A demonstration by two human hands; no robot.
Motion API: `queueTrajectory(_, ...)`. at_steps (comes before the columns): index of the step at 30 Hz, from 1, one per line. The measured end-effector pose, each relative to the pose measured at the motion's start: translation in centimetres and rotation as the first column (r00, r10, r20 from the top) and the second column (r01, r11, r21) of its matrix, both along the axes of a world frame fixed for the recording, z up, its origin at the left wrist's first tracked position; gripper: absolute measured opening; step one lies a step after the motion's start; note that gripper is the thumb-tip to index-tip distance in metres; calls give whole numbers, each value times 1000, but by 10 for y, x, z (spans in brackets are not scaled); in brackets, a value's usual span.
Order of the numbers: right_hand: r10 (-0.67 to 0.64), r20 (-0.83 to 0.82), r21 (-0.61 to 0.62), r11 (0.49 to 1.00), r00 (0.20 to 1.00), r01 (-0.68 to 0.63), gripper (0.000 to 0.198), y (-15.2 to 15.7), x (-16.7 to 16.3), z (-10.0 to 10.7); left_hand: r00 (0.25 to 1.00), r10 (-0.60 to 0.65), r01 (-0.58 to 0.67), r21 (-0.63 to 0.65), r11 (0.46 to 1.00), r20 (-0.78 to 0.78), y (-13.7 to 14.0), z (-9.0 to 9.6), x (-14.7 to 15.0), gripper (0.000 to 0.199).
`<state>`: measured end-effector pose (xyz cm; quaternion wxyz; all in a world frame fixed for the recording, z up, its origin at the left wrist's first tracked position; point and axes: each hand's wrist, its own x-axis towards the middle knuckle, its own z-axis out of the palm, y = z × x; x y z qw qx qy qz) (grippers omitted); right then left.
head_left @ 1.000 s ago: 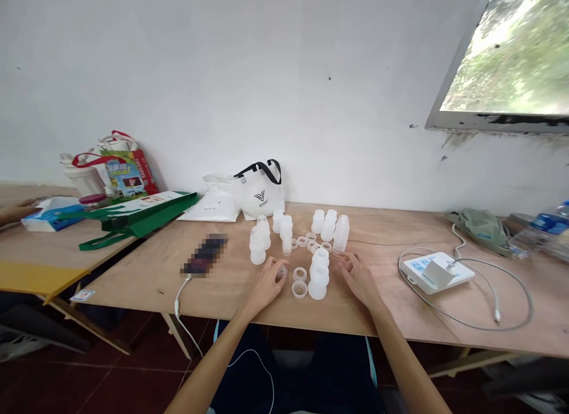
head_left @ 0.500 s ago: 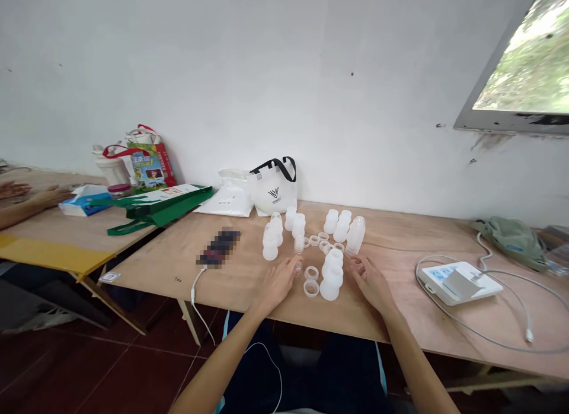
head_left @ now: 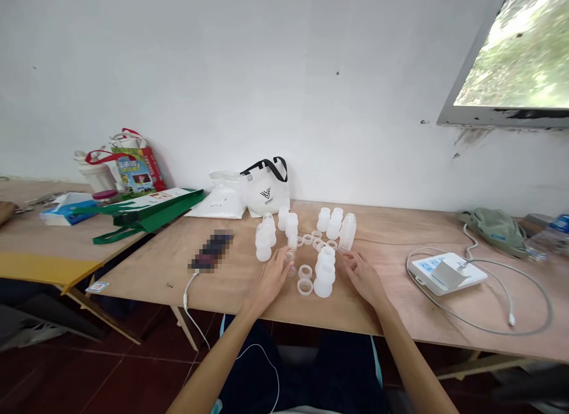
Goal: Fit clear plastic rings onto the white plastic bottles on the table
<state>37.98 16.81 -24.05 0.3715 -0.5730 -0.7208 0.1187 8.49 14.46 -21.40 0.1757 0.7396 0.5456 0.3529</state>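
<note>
Milky plastic bottles, all smooth bulges, thin round rings scattered about, wood-grained counter, front row sitting between left hand, half-curled at a clear ring, grip unclear, and right hand, loosely half-open, empty.

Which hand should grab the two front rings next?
Probably the left hand: it looks nearer the front rings, while the front white containers stand between those and the right hand.
</note>
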Motion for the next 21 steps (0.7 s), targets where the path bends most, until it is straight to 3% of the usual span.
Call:
queueTrajectory(4, -18, 18, -11, 1000, 1000, 19, 35, 0, 0, -1, 997, 65, -63, -67, 996, 34, -11, 25, -4, 30)
queueTrajectory(8, -11, 30, -38, 999, 1000, 12, 36, -1, 0, 0, 988, -81, 57, -177, 983, -135, -23, 43, -16, 22)
queueTrajectory(11, -14, 26, -34, 999, 1000, 15, 36, -1, -2, 2, 953, -220, 165, -254, 953, -208, -26, 43, -24, 19)
queueTrajectory(14, -10, 21, -34, 999, 1000, 10, 36, -2, -3, 4, 936, -302, 241, -294, 925, -182, -24, 38, -23, 18)
queueTrajectory(21, 24, -76, -47, 999, 997, -28, 45, 3, 4, 0, 949, -309, 270, -336, 903, -69, -19, 39, -18, 24)
